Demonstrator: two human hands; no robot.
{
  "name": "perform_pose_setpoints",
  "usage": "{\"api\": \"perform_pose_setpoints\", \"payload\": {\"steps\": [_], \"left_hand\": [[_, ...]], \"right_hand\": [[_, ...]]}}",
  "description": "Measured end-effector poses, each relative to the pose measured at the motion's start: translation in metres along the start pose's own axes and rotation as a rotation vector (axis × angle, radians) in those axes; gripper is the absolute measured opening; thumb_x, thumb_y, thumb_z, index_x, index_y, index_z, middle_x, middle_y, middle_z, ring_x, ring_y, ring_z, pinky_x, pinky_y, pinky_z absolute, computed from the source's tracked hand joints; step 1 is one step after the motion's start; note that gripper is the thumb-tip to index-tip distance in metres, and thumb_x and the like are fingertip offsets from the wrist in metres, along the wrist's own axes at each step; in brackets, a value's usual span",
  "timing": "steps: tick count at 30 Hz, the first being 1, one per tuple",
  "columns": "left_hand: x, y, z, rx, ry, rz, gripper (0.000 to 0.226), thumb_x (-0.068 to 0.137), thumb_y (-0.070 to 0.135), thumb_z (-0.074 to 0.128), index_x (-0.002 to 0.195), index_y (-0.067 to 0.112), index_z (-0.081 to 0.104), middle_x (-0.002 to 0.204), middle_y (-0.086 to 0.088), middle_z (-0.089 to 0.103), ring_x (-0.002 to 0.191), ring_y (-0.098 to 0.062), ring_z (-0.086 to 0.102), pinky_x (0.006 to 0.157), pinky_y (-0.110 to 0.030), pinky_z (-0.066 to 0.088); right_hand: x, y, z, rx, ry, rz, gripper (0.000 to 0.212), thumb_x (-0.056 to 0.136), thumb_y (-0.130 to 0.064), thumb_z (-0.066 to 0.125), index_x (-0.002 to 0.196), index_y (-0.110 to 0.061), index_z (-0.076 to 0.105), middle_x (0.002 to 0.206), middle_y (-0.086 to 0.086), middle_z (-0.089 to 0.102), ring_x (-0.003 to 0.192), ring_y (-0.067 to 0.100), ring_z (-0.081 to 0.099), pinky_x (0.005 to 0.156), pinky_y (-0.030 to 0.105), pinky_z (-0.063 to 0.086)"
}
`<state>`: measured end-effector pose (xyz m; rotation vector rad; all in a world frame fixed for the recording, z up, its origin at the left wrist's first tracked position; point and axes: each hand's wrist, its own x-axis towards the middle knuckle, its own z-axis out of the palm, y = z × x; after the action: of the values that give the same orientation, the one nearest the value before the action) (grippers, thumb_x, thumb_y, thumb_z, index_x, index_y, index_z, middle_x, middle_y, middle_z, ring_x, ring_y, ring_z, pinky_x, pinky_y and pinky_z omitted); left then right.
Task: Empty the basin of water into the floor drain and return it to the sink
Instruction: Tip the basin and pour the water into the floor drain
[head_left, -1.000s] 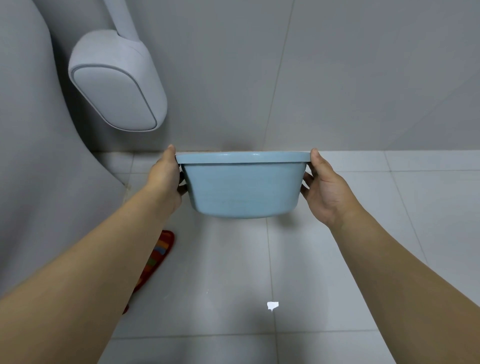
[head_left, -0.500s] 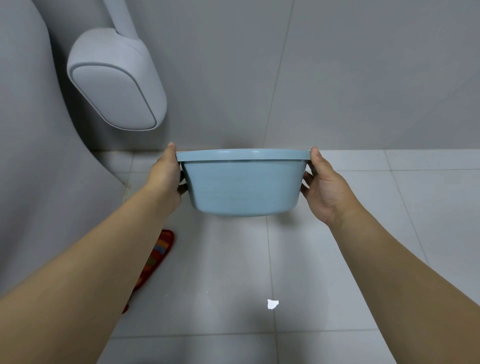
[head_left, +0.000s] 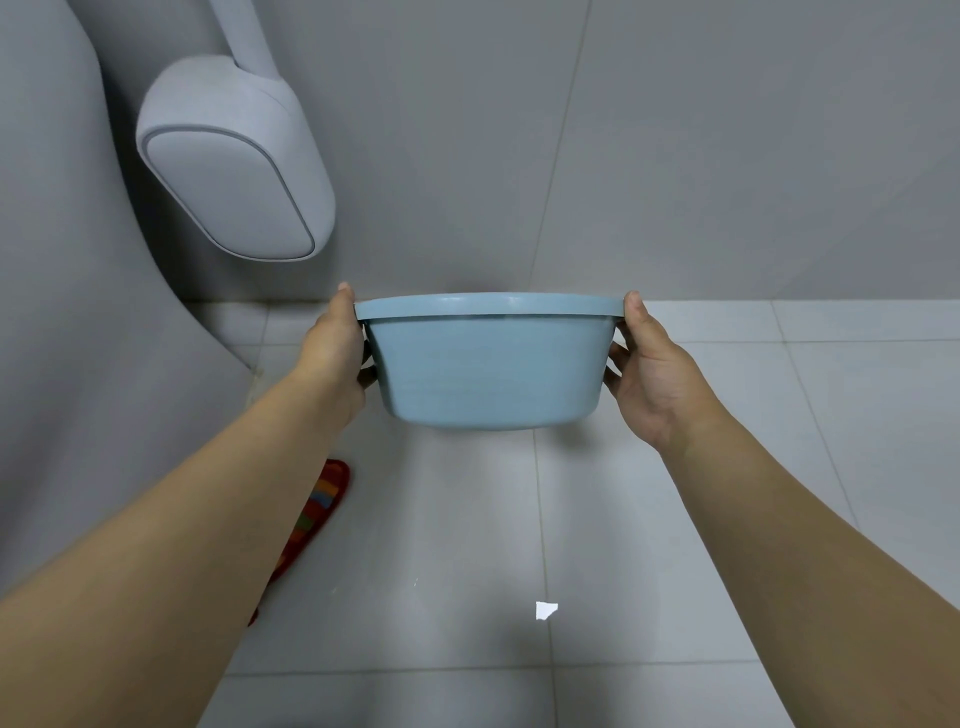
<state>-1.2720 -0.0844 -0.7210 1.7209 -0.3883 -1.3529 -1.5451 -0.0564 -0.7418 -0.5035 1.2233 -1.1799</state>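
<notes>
A light blue plastic basin (head_left: 488, 364) hangs level in the air over the tiled floor, held out in front of me. My left hand (head_left: 335, 358) grips its left rim, thumb on top. My right hand (head_left: 652, 369) grips the right rim the same way. I see the basin from the side, so its inside and any water are hidden. No floor drain or sink shows in the head view.
A grey wall-mounted fixture (head_left: 234, 166) juts out at upper left, beside a curved grey surface (head_left: 67, 312). A red striped slipper (head_left: 311, 519) lies on the floor under my left forearm. A small white scrap (head_left: 545, 610) lies on the pale tiles (head_left: 779, 415).
The basin and both hands have risen slightly; otherwise the scene is the same.
</notes>
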Motion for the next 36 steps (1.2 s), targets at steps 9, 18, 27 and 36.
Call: {"api": "perform_pose_setpoints", "payload": {"steps": [9, 18, 27, 36], "left_hand": [[-0.002, 0.001, 0.0, 0.004, 0.006, 0.001, 0.052, 0.101, 0.054, 0.042, 0.133, 0.016, 0.057, 0.115, -0.002, 0.071, 0.109, -0.022, 0.067, 0.084, -0.036, 0.056], [-0.002, 0.001, 0.0, 0.0, 0.0, 0.013, 0.051, 0.101, 0.054, 0.042, 0.132, 0.017, 0.059, 0.116, 0.0, 0.07, 0.108, -0.02, 0.067, 0.084, -0.035, 0.055], [0.0, 0.003, -0.002, -0.001, -0.015, 0.021, 0.053, 0.1, 0.058, 0.041, 0.131, 0.019, 0.06, 0.114, 0.003, 0.071, 0.1, -0.016, 0.068, 0.074, -0.031, 0.053], [0.002, 0.001, -0.005, -0.001, -0.069, 0.044, 0.054, 0.096, 0.065, 0.044, 0.119, 0.023, 0.066, 0.111, 0.005, 0.074, 0.1, -0.013, 0.069, 0.072, -0.028, 0.052]], "right_hand": [[0.0, -0.001, 0.003, -0.01, 0.024, 0.002, 0.039, 0.095, -0.048, 0.062, 0.126, -0.024, 0.062, 0.109, -0.02, 0.071, 0.122, 0.01, 0.061, 0.11, 0.04, 0.045], [-0.001, -0.002, 0.005, -0.021, 0.025, -0.003, 0.044, 0.096, -0.05, 0.06, 0.131, -0.023, 0.06, 0.108, -0.021, 0.07, 0.115, 0.008, 0.062, 0.108, 0.039, 0.045], [-0.002, -0.004, 0.01, -0.039, 0.063, 0.002, 0.063, 0.093, -0.054, 0.061, 0.146, -0.021, 0.049, 0.127, -0.016, 0.065, 0.123, 0.008, 0.06, 0.107, 0.037, 0.047], [-0.003, -0.006, 0.013, -0.033, 0.086, 0.001, 0.055, 0.094, -0.053, 0.06, 0.138, -0.02, 0.057, 0.115, -0.017, 0.068, 0.121, 0.01, 0.062, 0.103, 0.036, 0.048]]}}
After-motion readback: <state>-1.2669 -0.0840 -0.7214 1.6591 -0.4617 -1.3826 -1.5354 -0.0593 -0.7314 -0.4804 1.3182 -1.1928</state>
